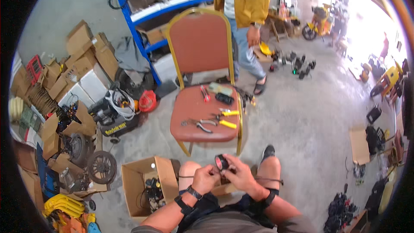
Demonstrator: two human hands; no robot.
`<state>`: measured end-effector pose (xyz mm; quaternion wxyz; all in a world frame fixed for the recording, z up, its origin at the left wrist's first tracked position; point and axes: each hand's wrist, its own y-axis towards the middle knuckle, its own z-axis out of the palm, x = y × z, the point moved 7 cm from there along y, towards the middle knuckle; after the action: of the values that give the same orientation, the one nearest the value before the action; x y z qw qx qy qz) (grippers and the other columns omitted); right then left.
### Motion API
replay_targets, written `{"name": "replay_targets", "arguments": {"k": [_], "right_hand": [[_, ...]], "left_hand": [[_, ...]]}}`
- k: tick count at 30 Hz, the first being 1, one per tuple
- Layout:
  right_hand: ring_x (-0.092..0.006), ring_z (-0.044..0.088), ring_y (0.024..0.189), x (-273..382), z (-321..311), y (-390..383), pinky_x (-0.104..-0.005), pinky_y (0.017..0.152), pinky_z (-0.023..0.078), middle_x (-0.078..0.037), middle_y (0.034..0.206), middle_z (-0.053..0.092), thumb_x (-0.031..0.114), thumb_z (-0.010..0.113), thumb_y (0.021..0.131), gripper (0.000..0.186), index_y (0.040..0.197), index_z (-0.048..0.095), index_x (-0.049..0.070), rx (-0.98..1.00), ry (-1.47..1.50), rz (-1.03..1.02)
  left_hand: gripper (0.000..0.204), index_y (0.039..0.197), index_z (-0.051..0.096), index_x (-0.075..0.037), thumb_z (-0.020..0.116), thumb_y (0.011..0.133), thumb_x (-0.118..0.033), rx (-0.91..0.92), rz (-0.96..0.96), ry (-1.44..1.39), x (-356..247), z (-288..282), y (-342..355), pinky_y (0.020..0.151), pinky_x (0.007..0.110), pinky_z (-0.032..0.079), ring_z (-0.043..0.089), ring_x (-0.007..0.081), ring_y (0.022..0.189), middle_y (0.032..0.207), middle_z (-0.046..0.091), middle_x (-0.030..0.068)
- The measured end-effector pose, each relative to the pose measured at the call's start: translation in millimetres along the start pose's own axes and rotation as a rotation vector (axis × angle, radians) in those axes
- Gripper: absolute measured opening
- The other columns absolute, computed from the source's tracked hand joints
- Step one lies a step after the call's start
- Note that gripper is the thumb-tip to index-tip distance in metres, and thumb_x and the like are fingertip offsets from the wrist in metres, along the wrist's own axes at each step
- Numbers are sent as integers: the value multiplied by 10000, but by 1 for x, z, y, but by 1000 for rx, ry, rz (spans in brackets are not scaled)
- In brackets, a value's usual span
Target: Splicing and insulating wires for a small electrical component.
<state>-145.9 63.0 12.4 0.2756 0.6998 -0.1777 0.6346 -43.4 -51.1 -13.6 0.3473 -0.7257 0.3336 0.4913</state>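
Note:
Between my knees, my right hand (242,175) grips a roll of black tape (221,162) with a reddish core. Close beside it, the fingertips of my left hand (205,178) are pinched together, touching or nearly touching the roll; what they hold is too small to make out. A dark cable (268,179) runs across my lap behind both hands. In front of me stands a chair (202,134) with a red-brown seat. On it lie grey-handled pliers (206,125), yellow-handled pliers (227,123), a red-and-black tool (204,94), a black object (224,99) and pale gloves (219,88).
An open cardboard box (137,190) with dark parts sits left of my legs. Beyond it are an air compressor (118,123), wheels (101,167) and more boxes. A person in a yellow jacket (252,0) stands behind the chair by blue shelving (125,13). Scattered parts (297,64) lie on the floor.

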Motion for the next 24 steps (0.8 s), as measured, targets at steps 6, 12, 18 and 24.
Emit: {"name": "replay_targets", "arguments": {"k": [6,12,18,24], "right_hand": [[-247,633,922,19,6,-11,-358,824,514,-144,1056,631,4,679,802,592,1364,499,53,-32,-121,-177],[-316,621,904,44,9,-13,-373,799,505,-169,988,601,-11,664,794,578,1345,498,41,33,-282,-239],[-271,618,1022,19,9,-21,-485,1149,282,-96,1031,647,-12,672,789,586,1344,505,71,45,-145,-118],[-246,622,1027,26,2,-35,-488,1152,267,-80,1068,644,-16,684,778,621,1360,479,59,85,-220,-118]], "left_hand": [[150,994,685,-9,644,851,6,64,32,-213,24,8,10,754,259,516,623,83,832,886,704,42],[183,1045,703,-8,599,894,-18,113,157,-83,-30,4,8,765,280,516,658,110,863,942,734,78],[260,1104,681,1,604,859,46,176,103,-92,-20,2,12,784,262,517,643,99,879,967,716,50],[406,1197,627,27,580,806,129,328,75,-139,-9,2,19,789,238,511,624,86,886,998,688,29]]}}
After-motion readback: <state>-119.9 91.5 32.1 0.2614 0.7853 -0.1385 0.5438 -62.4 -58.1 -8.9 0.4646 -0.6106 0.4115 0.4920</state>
